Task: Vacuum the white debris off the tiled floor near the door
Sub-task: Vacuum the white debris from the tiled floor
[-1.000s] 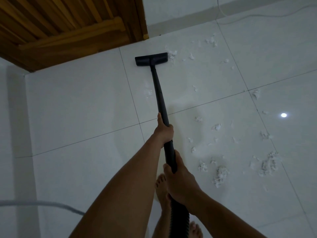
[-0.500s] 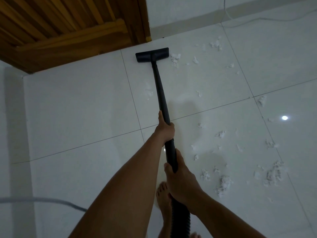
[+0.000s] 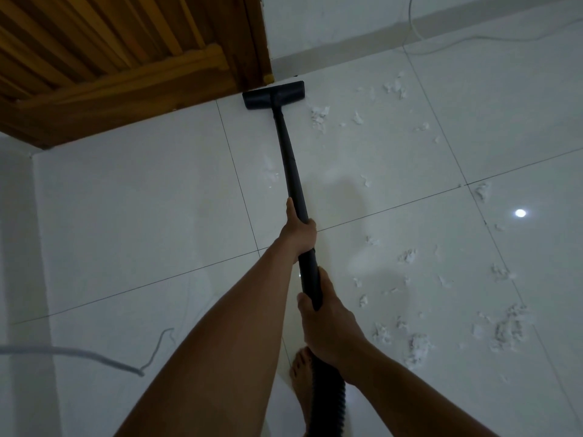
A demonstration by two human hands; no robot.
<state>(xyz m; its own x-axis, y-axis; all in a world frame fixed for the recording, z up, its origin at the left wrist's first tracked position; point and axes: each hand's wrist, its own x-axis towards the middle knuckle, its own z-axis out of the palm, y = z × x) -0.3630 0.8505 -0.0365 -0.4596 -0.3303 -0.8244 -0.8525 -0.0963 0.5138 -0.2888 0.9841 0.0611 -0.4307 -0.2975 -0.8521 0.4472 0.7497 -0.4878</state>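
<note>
Now my left hand point(image 3: 299, 230), leading, and right hand point(image 3: 328, 323) both clasp the wand point(image 3: 291, 171), running twelve-to-six; nearest debris point(image 3: 319, 116) seemingly sits at four o'clock of its head point(image 3: 273, 95).

Door point(image 3: 126, 89) and wall point(image 3: 331, 26) ahead.

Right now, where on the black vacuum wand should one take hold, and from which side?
Grip the wand on its smooth near half, not the ribbed hose or the flat floor head. It slants toward the person, so come from above, as the left hand and right hand do.
</note>
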